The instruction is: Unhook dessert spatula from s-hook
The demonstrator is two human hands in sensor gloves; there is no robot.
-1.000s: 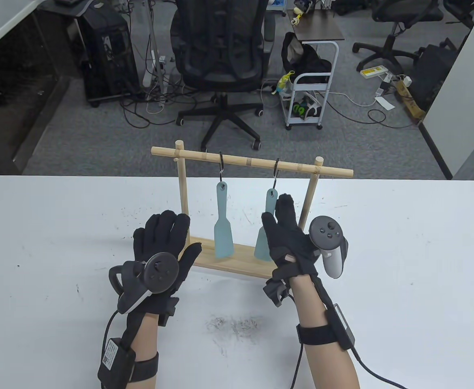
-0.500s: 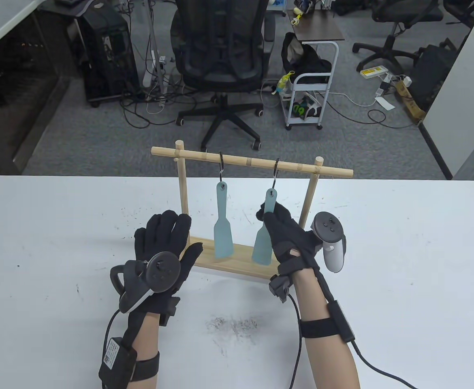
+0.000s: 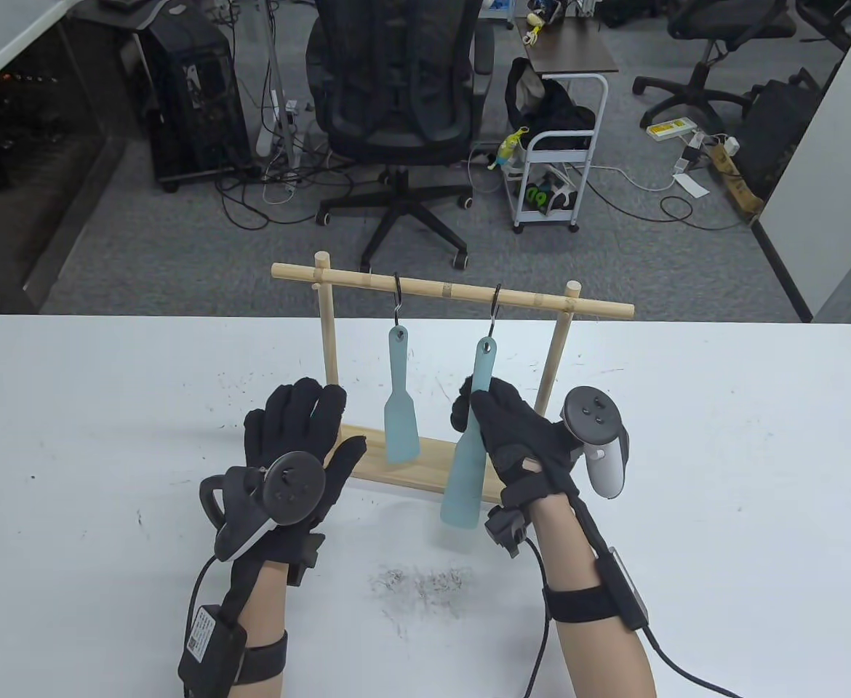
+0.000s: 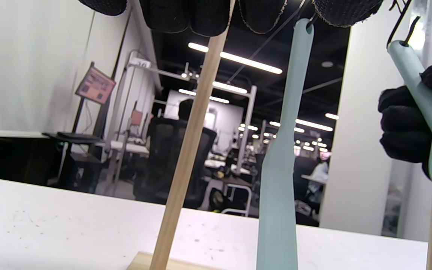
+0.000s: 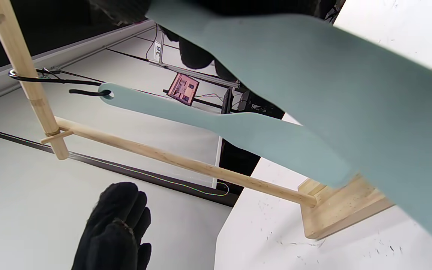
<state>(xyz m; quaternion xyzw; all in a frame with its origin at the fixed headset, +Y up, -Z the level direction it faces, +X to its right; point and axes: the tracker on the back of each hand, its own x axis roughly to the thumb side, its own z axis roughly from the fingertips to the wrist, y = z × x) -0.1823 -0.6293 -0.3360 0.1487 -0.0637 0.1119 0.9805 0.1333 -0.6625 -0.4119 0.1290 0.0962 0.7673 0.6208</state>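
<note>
A wooden rack (image 3: 446, 291) holds two black s-hooks, each with a pale teal dessert spatula. My right hand (image 3: 471, 404) grips the handle of the right spatula (image 3: 463, 486). Its blade is tilted out toward me over the rack's base. Its top hole is still at the right s-hook (image 3: 495, 311), as the left wrist view shows (image 4: 400, 26). The left spatula (image 3: 399, 414) hangs straight from the left s-hook (image 3: 397, 298). My left hand (image 3: 302, 418) is open, fingers spread against the rack's left post (image 4: 186, 157) and base.
The rack's wooden base (image 3: 418, 472) lies between my hands on the white table (image 3: 724, 465). Dark scuff marks (image 3: 418, 585) mark the table near me. Office chairs and a cart stand on the floor beyond the table's far edge.
My right hand closed around the right spatula's handle and swung its blade out toward me, off the vertical. My left hand stayed put by the left post.
</note>
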